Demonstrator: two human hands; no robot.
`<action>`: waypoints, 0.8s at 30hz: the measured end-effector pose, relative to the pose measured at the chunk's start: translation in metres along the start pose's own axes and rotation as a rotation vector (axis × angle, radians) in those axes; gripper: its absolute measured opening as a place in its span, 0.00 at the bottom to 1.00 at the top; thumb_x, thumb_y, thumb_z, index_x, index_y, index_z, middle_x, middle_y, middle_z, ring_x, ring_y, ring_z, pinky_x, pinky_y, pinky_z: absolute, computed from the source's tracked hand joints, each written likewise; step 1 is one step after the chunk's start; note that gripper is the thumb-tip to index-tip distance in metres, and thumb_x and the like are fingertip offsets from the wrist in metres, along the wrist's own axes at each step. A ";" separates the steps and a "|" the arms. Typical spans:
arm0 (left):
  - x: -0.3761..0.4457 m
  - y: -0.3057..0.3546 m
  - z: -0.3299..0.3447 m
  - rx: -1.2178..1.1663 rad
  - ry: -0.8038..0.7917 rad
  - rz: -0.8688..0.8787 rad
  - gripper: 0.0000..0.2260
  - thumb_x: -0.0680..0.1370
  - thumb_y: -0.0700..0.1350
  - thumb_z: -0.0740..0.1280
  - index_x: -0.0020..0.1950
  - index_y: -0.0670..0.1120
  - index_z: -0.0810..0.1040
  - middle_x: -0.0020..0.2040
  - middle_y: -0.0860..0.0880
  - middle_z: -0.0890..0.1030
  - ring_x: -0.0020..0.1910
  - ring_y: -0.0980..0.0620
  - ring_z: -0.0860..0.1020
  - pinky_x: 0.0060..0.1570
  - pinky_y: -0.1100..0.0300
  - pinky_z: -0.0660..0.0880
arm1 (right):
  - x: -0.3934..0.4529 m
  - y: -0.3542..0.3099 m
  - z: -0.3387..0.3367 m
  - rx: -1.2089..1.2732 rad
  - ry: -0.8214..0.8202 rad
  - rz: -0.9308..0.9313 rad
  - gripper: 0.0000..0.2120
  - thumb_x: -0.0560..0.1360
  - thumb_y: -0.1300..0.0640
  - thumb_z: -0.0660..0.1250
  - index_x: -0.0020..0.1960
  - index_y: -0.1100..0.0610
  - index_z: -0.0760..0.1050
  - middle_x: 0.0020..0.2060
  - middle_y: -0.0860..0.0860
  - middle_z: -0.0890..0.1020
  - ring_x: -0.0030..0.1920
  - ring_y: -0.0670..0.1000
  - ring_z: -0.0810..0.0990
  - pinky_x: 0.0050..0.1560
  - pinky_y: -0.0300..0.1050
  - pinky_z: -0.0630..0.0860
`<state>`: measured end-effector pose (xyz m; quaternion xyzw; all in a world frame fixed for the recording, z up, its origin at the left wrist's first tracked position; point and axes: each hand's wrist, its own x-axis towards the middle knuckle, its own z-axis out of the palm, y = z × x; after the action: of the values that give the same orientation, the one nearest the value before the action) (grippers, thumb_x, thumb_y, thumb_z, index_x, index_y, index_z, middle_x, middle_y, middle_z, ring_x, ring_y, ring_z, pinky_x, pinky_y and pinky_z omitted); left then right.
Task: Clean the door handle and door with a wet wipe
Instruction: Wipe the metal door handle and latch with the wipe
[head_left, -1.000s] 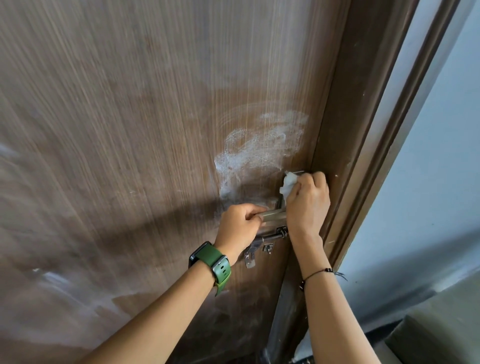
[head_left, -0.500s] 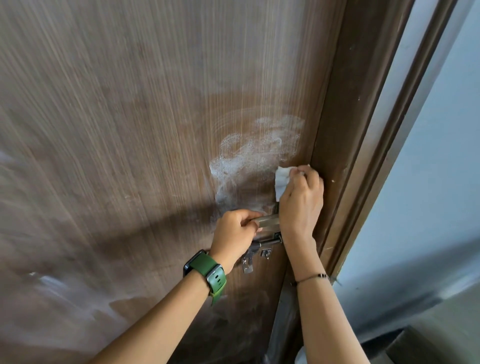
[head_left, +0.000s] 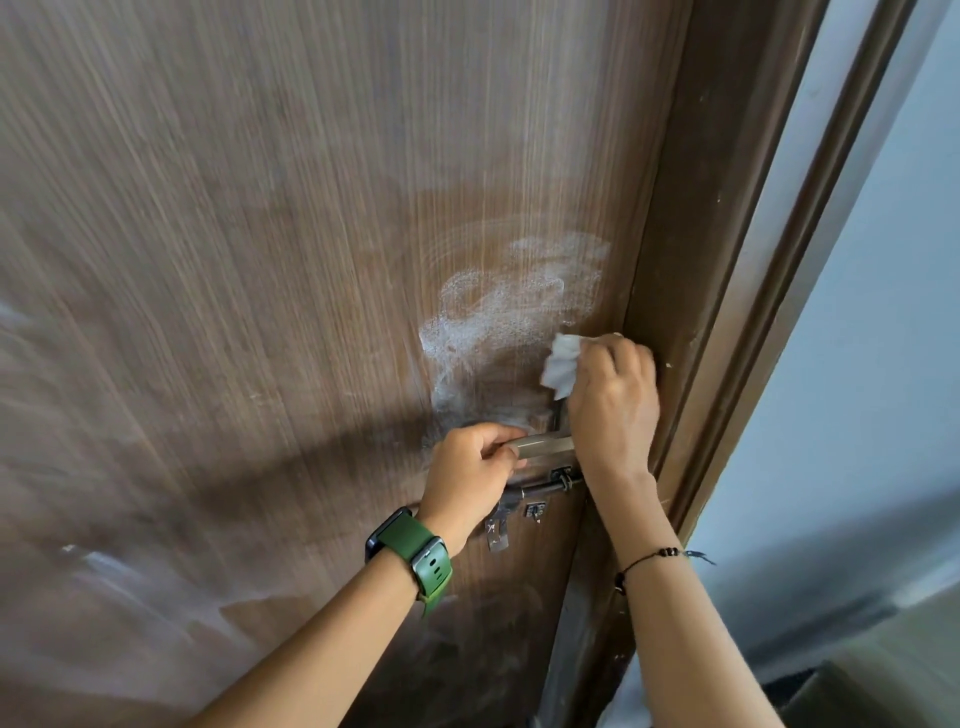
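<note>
A brown wood-grain door fills most of the view. Whitish wet smears streak it just above the metal lever handle. My left hand, with a green watch on the wrist, is closed around the lever's free end. My right hand presses a crumpled white wet wipe against the door close to its right edge, just above the handle's base. The wipe sticks out to the left of my fingers.
A metal slide bolt sits right under the handle. The dark door frame runs up along the right, with a pale wall beyond it. Pale smudges mark the door's lower left.
My right hand has slid the wipe upward from the handle's base along the door's right edge. My left hand keeps hold of the lever.
</note>
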<state>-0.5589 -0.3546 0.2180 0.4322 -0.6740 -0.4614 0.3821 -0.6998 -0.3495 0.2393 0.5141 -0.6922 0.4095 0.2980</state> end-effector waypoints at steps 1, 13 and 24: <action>0.000 0.001 0.000 0.003 0.000 -0.003 0.10 0.76 0.36 0.63 0.51 0.47 0.81 0.48 0.47 0.84 0.44 0.57 0.83 0.49 0.60 0.80 | 0.001 -0.004 0.000 0.008 0.000 0.080 0.10 0.68 0.74 0.65 0.48 0.68 0.78 0.46 0.63 0.82 0.47 0.64 0.79 0.42 0.53 0.80; -0.003 0.004 0.001 0.054 0.028 0.023 0.11 0.76 0.36 0.63 0.50 0.48 0.81 0.47 0.48 0.85 0.45 0.56 0.83 0.48 0.60 0.79 | -0.018 -0.011 -0.001 0.105 -0.130 0.489 0.09 0.78 0.64 0.57 0.56 0.64 0.71 0.48 0.63 0.81 0.47 0.62 0.80 0.45 0.52 0.74; -0.002 0.002 0.002 0.008 0.026 0.024 0.13 0.76 0.36 0.63 0.44 0.54 0.81 0.45 0.50 0.85 0.43 0.58 0.83 0.46 0.62 0.79 | -0.017 -0.008 0.003 0.108 -0.133 0.482 0.09 0.76 0.64 0.61 0.55 0.64 0.73 0.49 0.62 0.81 0.47 0.61 0.80 0.45 0.51 0.74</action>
<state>-0.5605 -0.3516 0.2194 0.4317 -0.6760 -0.4485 0.3944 -0.6868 -0.3451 0.2262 0.3752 -0.7901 0.4702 0.1177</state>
